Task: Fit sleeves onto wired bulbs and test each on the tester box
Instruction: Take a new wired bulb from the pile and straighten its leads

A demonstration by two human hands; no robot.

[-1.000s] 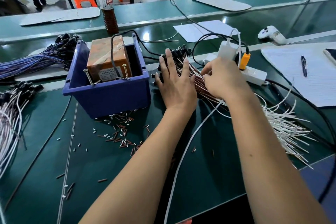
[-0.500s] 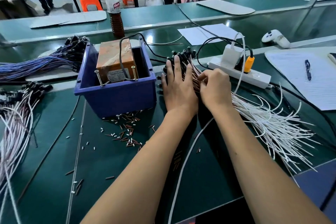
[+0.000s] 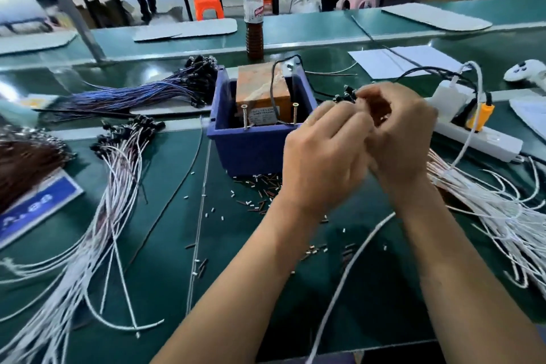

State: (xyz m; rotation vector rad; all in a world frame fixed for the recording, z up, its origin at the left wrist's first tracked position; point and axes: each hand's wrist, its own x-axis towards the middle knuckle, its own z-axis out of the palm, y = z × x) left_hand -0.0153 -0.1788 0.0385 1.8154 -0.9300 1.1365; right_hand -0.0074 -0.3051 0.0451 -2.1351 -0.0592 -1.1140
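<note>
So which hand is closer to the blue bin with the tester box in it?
Left. The left hand overlaps the blue bin's right front corner in this view. The right hand is farther right, toward the power strip.

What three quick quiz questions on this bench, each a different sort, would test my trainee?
1. True or false: the two screws stand upright at the front of the orange box inside the blue bin.
2. Where do the loose sleeves lie? A. inside the bin B. on the mat in front of the bin C. on the white paper
3. Fill in: the left hand and right hand are raised together to the ____ of the bin.

Key: 1 true; 2 B; 3 right.
</note>
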